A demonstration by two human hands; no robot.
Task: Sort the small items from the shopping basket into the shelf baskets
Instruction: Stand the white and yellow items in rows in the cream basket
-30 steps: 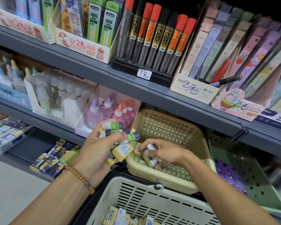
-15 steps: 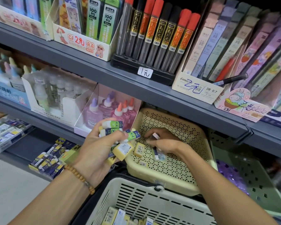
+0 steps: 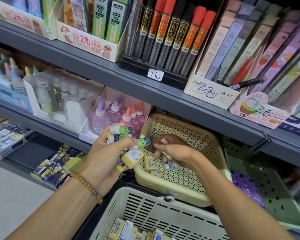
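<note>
1. Risk, judged from the clutter: left hand [image 3: 109, 156] gripping a crowded fistful of small boxed items, namely green-and-white sleeved erasers [image 3: 123, 134] and a pale yellow block eraser with a white barcode label [image 3: 132, 157]. Yellow block low at the edge of the hold, likely to slip and drop to the floor or back into the grey slotted plastic shopping basket [image 3: 145, 205] below.
2. Second risk: mixing kinds. Cream perforated plastic shelf basket [image 3: 197, 135] already holding a few small yellow erasers [image 3: 149, 162]; green plastic shelf basket [image 3: 267, 187] just beside it to the right, with purple items inside. Easy to let a piece fall in the wrong one.
3. Right hand [image 3: 175, 149] low inside the cream basket, fingers curled, pinching a small white-and-green piece. Exact hold blurred; a small white item lies on the basket floor right beneath the fingers.
4. Left hand closed tight round its bundle, thumb across the top, beaded wooden bracelet [image 3: 87, 184] at the wrist.
5. More small boxed erasers [image 3: 128, 229] waiting in the shopping basket at the bottom edge, well below both hands.
</note>
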